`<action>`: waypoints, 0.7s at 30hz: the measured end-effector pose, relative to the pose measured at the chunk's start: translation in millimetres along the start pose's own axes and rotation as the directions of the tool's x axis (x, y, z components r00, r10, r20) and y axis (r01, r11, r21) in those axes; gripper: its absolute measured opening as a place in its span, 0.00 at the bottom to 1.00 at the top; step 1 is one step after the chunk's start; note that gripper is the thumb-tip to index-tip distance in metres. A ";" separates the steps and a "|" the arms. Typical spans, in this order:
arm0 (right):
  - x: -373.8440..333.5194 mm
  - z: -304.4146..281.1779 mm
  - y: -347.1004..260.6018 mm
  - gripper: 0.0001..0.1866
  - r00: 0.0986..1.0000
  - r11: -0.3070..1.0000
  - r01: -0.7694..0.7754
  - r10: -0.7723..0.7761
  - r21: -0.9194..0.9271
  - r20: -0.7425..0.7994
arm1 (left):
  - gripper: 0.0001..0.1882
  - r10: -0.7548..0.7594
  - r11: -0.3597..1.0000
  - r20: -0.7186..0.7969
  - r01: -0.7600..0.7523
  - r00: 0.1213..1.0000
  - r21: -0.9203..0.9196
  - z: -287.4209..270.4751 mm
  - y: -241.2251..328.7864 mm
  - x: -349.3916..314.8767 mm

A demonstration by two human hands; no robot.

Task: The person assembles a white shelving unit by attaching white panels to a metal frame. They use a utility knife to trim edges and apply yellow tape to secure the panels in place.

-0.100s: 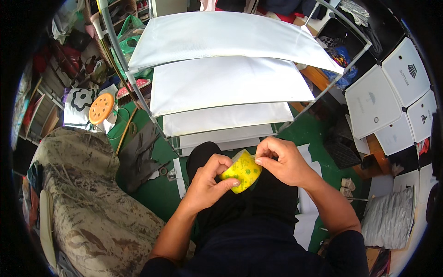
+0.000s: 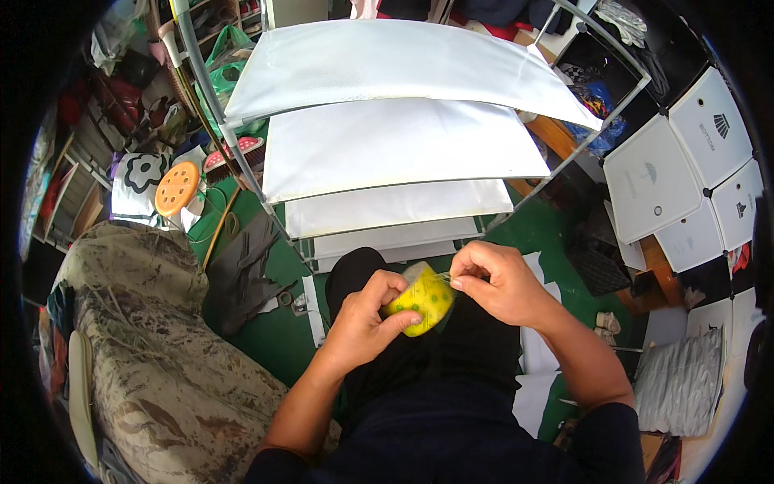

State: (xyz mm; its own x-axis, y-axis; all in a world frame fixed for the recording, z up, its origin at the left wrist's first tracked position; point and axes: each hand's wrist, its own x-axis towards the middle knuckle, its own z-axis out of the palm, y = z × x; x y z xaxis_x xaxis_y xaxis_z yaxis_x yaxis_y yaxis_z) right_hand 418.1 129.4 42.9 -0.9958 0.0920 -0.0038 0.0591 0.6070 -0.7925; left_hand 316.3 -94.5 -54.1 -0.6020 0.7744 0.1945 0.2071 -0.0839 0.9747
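Observation:
Over my lap, my left hand (image 2: 364, 324) grips a small yellow thing with green spots (image 2: 429, 303), fingers behind it and thumb across its lower front. Its body is rounded, a little like a roll, with a pale greyish end at the upper left; blur hides its exact kind. Close beside it on the right, my right hand (image 2: 493, 278) is closed in a pinch. A thin pale strand (image 2: 443, 276) runs from the yellow thing to those fingertips.
Ahead stands a metal-framed rack (image 2: 403, 149) with white sheet shelves. A camouflage-covered seat (image 2: 153, 339) is at left, near an orange stool top (image 2: 177, 189). White panelled cabinets (image 2: 651, 173) line the right. White sheets (image 2: 536, 395) lie on the green floor beside my leg.
The yellow thing has turned slightly in my left hand, and its upper right corner has dropped away from my right fingertips. My right hand has shifted slightly right, with the thin strand now showing between.

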 end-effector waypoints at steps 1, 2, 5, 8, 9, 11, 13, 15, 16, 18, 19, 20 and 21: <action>-0.6 -4.4 -4.5 0.06 0.999 1.000 0.001 0.000 -0.005 0.038 | 0.22 0.006 0.994 -0.009 -0.005 1.000 0.110 -0.6 -0.9 0.2; 0.1 -10.3 -10.1 0.06 0.997 1.000 0.002 -0.001 -0.009 0.077 | 0.23 0.014 0.976 -0.017 -0.010 1.000 0.219 -1.1 0.4 1.2; 4.4 -15.3 -3.5 0.08 0.991 0.996 -0.068 0.061 0.057 0.117 | 0.28 -0.059 0.947 -0.016 0.061 0.998 0.314 1.4 26.6 2.5; 5.6 -11.7 6.9 0.11 0.988 0.981 -0.131 0.117 0.141 0.104 | 0.31 0.126 0.937 -0.044 -0.104 0.991 0.333 3.7 15.7 2.5; 5.6 -11.3 5.8 0.11 0.988 0.976 -0.139 0.125 0.170 0.095 | 0.30 0.143 0.937 -0.050 -0.119 0.988 0.329 2.2 15.6 3.1; 5.3 -8.6 9.0 0.10 0.983 0.968 -0.171 0.155 0.181 0.101 | 0.28 0.165 0.937 -0.055 -0.139 0.985 0.320 1.0 15.0 1.6; 7.9 -6.8 14.8 0.09 0.974 0.970 -0.204 0.188 0.133 0.124 | 0.27 0.123 0.939 -0.043 -0.103 0.991 0.328 0.4 17.5 -0.3; 8.4 -5.8 19.3 0.08 0.970 0.967 -0.219 0.202 0.129 0.133 | 0.27 0.113 0.940 -0.039 -0.094 0.993 0.329 0.2 19.6 -1.0; 8.6 -5.2 21.9 0.07 0.968 0.966 -0.227 0.210 0.125 0.136 | 0.27 0.122 0.940 -0.039 -0.103 0.992 0.325 0.7 19.5 -1.1; 7.1 -1.6 29.3 0.06 0.979 0.973 -0.193 0.183 0.124 0.088 | 0.27 0.134 0.943 -0.041 -0.114 0.990 0.313 2.1 18.8 -0.4; 6.1 0.7 31.4 0.06 0.984 0.977 -0.174 0.167 0.125 0.066 | 0.27 0.134 0.944 -0.045 -0.114 0.990 0.309 2.6 18.2 -0.4; 5.4 2.4 30.3 0.06 0.990 0.984 -0.137 0.134 0.118 0.030 | 0.27 0.134 0.946 -0.048 -0.114 0.990 0.304 2.9 17.7 -0.6; 5.0 4.6 28.0 0.06 0.995 0.989 -0.101 0.102 0.109 -0.006 | 0.27 0.112 0.955 -0.051 -0.094 0.992 0.280 3.0 17.5 -1.0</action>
State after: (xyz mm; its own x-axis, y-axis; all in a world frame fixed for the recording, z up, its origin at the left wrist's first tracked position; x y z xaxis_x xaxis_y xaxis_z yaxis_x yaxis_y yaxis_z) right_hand 414.5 143.2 17.9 -0.9841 0.1580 -0.0810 0.1510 0.5049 -0.8499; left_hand 322.9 -95.0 -37.6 -0.6137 0.7270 0.3080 0.4702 0.0232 0.8822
